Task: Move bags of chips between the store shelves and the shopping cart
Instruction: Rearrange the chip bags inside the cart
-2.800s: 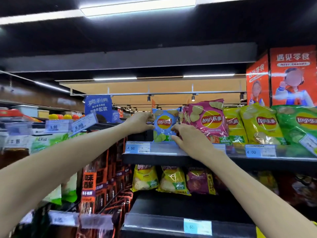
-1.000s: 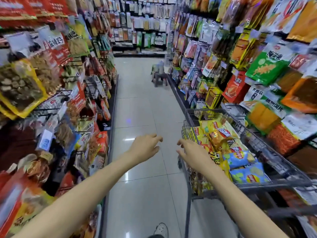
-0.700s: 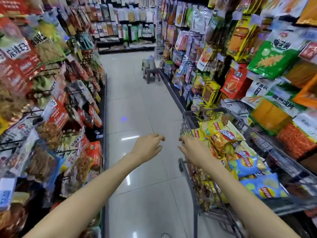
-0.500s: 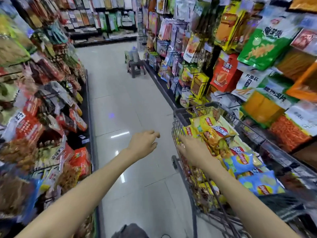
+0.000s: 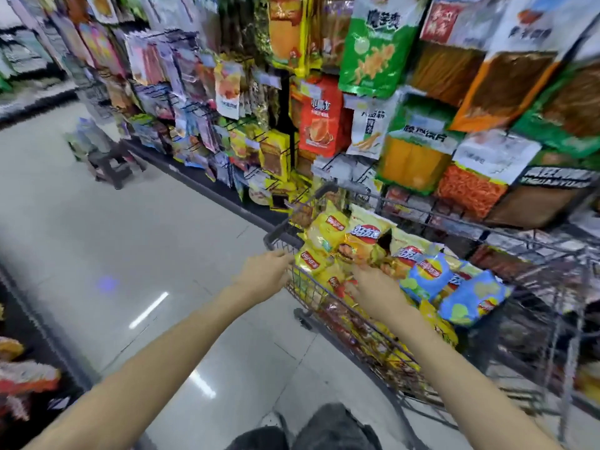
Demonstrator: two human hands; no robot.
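Head view: both hands, left (image 5: 266,274) and right (image 5: 378,292), apparently empty-gripped over blurred-logo chip bags (image 5: 328,232) in cart (image 5: 373,339).

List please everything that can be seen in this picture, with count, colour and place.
wire shopping cart: one, dark grey metal, right of centre
yellow chip bags: several, heaped in the cart's front part
blue chip bags: two, on top of the heap, right side
hanging snack packets: many, green, red, orange, white, on the rack behind the cart
small stool: one, dark, far in the aisle, blurred
tiled floor: pale grey, left
left hand: at the cart's front rim
right hand: on the yellow bags
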